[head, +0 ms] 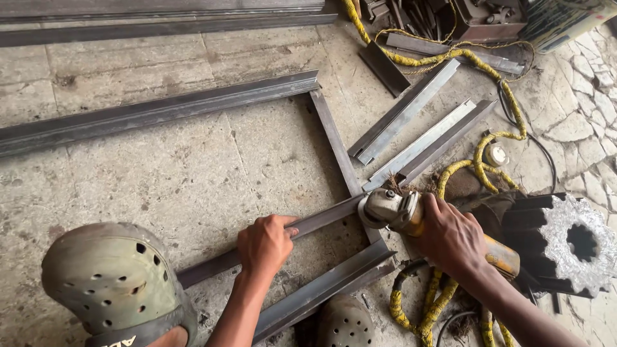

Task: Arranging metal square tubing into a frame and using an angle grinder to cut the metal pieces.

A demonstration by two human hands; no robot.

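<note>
Steel strip: a flat dark bar (321,222) lying slantwise on the concrete floor (193,173), one end under the grinder head, the other running toward the near shoe.
Handling, judged: stiff and weighty for its width, with raw edges likely sharp; best pinned from above along its flat middle, well apart from the cut end.
Left hand (265,244): fingers curled over the strip and pressed down on it, clamping it to the floor.
Angle grinder: grey head and yellow body (411,215), its head resting at the strip's end where the strip meets the cross bar.
Handling, judged: dense and lively in the grip; hold it by the body, behind the head.
Right hand (453,238): wrapped closed around the grinder body, just behind the head.
Frame: angle-iron lengths (160,110) and a cross bar (334,138) laid out as an open rectangle, with a nearer rail (321,289) just below the strip.
Loose offcuts: two brighter angle pieces (411,109) and (427,144), beside the frame on its right.
Cable: yellow-wrapped cord (495,83) looping from the top edge down past the grinder.
Toothed wheel: a heavy grey gear-like piece (572,241) at the right edge.
Footwear: green perforated clogs (112,276) and (344,321) at the bottom edge.
</note>
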